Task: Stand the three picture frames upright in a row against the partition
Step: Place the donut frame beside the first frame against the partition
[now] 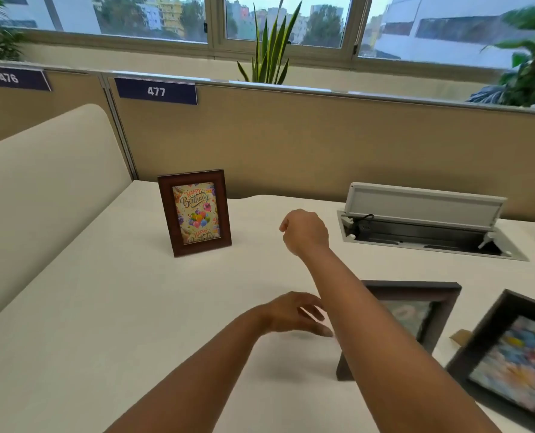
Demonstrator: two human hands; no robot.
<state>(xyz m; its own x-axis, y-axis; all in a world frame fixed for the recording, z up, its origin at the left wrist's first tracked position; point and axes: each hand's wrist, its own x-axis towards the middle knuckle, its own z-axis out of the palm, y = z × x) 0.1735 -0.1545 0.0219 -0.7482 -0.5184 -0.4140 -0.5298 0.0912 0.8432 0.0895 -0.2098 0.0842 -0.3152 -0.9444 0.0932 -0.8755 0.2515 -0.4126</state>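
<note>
One frame (pixel 195 213) stands upright on the white surface (pixel 103 292), left of centre, near the tan partition (pixel 291 145) but apart from it. It has a reddish-brown moulding around a "Happy Birthday" card with balloons. The other two lie flat at the near right: a dark brown frame (pixel 416 310), partly hidden under the right forearm, and a black frame (pixel 516 360) beside it, its picture blurred.

The right hand (pixel 305 233) hovers over the middle of the surface with its grip curled loosely together on nothing. The left hand (pixel 294 312) hangs lower, fingers apart and empty, just beside the brown frame's near edge.

The step in hand looks like fetching the second frame. To do it well, take the brown frame by both side edges, check that its back stand is swung out, and set it just right of the standing one, bottom edge first. Mind the open cable box (pixel 428 223) at the back right: the row should stop short of it
</note>
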